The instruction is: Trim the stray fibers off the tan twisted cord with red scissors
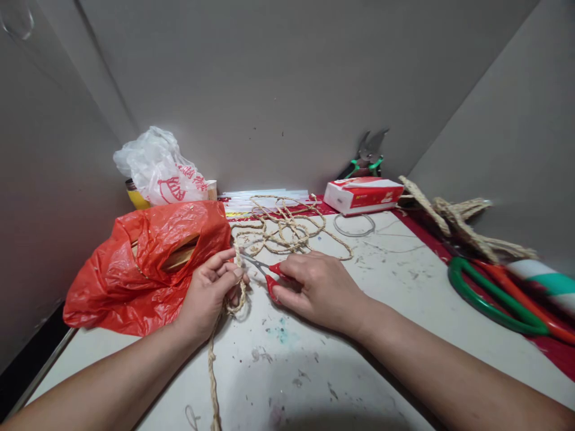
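My left hand [214,284] is closed around a stretch of pale twisted straw rope [213,371], pinching it between thumb and fingers. A small loop of the rope hangs beside the fingertips, and a length runs down toward the near table edge. My right hand [314,287] grips small scissors [274,281] by their red handles. The blades are apart, their tips pointing left at the rope by my left fingers. Whether the blades touch the rope I cannot tell. Behind both hands, more rope lies in loose coils [287,230] on the white table.
An orange-red plastic bag [148,257] with wooden pieces inside sits at left, a white bag [157,173] behind it. Back right are a tissue pack [363,196], green-handled pruners [366,157] and a wire coil [354,226]. Large green-and-orange-handled scissors [494,299] lie at right below rope bundles [462,218].
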A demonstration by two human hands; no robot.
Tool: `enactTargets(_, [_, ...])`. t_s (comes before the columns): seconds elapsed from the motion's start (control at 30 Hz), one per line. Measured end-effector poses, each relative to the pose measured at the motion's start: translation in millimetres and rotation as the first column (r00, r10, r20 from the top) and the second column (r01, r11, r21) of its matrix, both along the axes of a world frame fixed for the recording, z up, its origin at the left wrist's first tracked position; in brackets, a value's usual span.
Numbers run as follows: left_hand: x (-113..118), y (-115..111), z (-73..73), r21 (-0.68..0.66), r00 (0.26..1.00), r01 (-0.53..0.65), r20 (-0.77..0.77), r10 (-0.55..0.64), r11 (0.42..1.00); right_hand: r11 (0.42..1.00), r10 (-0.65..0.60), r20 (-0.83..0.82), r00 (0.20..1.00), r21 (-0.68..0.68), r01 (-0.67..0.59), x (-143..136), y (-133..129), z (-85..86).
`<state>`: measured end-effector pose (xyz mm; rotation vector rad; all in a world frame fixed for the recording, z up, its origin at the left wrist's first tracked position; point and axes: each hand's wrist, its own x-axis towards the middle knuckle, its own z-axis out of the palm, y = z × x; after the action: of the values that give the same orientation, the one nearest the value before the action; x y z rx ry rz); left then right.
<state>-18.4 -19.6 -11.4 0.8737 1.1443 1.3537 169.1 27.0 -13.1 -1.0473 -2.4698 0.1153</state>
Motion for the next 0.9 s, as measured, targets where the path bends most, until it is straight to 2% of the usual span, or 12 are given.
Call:
enactTargets(0.27, [-3,1,1.3,0.000,0.999,0.030,0.018,-0.030,1.000,1.000,-0.011,0.073,0.997,-0.014,0.012,-1,-3,-0.2])
enactTargets(0.43, [-3,1,1.7,0.012,0.997,0.066,0.026,-0.066,0.998,0.999,0.049,0.127,0.991,-0.011,-0.048,-1,0,-2.7])
enactTargets(0.53, [-4,1,1.4,0.010,0.997,0.071,0.012,-0.071,0.997,0.999,0.029,0.005,1.000,-0.027,-0.029,0,2,-4.1])
enactTargets(0.63, [-4,1,0.6,0.004,0.996,0.082,-0.035,-0.082,0.997,0.988,-0.030,-0.250,0.968,-0.153,-0.009,-1,2,-4.2])
enactTargets(0.7, [-3,-1,0.1,-0.006,0.990,0.104,-0.095,-0.104,0.995,0.946,-0.070,-0.419,0.905,-0.316,-0.073,-5,1,-3.4])
enactTargets(0.73, [-2,-3,0.0,-0.008,0.985,0.117,-0.127,-0.117,0.993,0.904,-0.098,-0.489,0.867,-0.407,-0.128,-7,-1,-2.9])
enactTargets(0.8, [2,-7,0.1,-0.006,0.972,0.155,-0.179,-0.154,0.988,0.780,-0.167,-0.590,0.790,-0.569,-0.260,-14,-6,-1.5])
enactTargets(0.87, [6,-13,0.9,-0.001,0.962,0.188,-0.203,-0.184,0.982,0.663,-0.219,-0.640,0.736,-0.651,-0.370,-19,-12,0.1])
enactTargets(0.9, [8,-16,1.6,0.000,0.958,0.198,-0.211,-0.193,0.980,0.624,-0.236,-0.654,0.719,-0.670,-0.404,-21,-14,0.9])
